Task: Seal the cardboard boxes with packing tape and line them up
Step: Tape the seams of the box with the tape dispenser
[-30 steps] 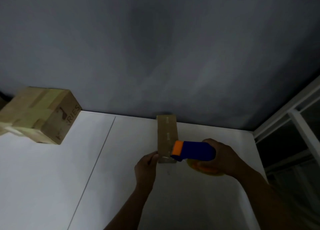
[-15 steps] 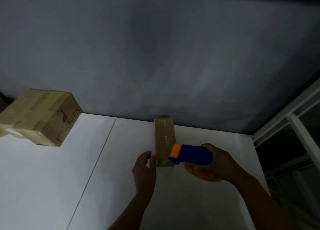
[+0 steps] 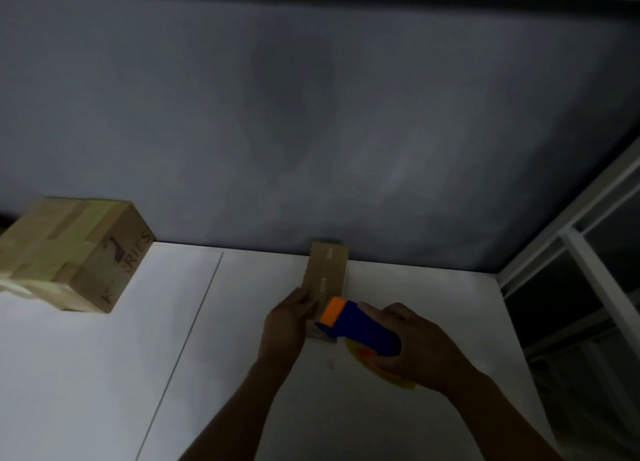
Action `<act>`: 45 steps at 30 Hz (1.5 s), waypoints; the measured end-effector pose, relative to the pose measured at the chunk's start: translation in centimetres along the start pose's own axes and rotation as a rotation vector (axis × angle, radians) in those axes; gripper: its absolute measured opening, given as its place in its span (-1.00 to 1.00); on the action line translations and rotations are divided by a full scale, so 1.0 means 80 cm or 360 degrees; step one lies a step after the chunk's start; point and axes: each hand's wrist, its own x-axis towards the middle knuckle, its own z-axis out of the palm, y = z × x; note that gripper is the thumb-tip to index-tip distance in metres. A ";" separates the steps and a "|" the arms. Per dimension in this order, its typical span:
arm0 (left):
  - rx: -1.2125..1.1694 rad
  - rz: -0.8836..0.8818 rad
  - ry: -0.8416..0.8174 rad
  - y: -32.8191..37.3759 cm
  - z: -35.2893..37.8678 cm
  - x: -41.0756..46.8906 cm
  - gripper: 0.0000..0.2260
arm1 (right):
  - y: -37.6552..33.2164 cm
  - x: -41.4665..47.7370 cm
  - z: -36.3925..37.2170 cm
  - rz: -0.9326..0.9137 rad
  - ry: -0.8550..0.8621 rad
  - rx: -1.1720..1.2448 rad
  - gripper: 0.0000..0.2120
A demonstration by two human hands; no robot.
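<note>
From the head view, the white table (image 3: 86, 374) ran back to a grey wall (image 3: 311, 114), with a thin seam crossing its top from 12 toward 7 o'clock. At 3 o'clock the table's right edge dropped off beside a white window frame (image 3: 588, 259). Broad bare room lay at 9 o'clock, between the hands and the large box.

The small cardboard box (image 3: 325, 273), narrow and matte brown, stood at 12 o'clock of the hands, its far end against the wall. The left hand (image 3: 287, 322) pressed flat along its left side, fingers narrow and together. The right hand (image 3: 415, 349) was wrapped round the tape dispenser (image 3: 360, 329), a smooth blue body with an orange tip touching the box's near end; a yellowish roll showed beneath.

At 10 o'clock, well apart, the large cardboard box (image 3: 69, 252) sat near the wall, squarish, with glossy tape strips crossing its top and dark printed letters on its side.
</note>
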 end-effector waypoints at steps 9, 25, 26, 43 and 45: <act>0.0077 0.0336 -0.0135 -0.012 0.007 0.011 -0.69 | 0.005 -0.010 0.004 0.0103 -0.0118 -0.0164 -0.21; -0.0101 -0.0021 -0.0639 -0.014 0.020 0.031 -0.56 | 0.019 -0.006 0.002 0.0095 -0.0080 -0.0071 -0.35; -0.0100 -0.0024 -0.0665 -0.014 0.019 0.032 -0.56 | 0.019 -0.006 0.000 0.0092 -0.0092 -0.0057 -0.35; -0.0059 0.0024 -0.0718 -0.006 0.007 0.038 -0.56 | 0.069 -0.025 -0.033 0.0215 -0.0149 0.0097 -0.36; -0.0052 0.0065 -0.0723 -0.006 0.008 0.037 -0.58 | 0.073 -0.023 -0.024 0.0208 -0.0146 0.0057 -0.36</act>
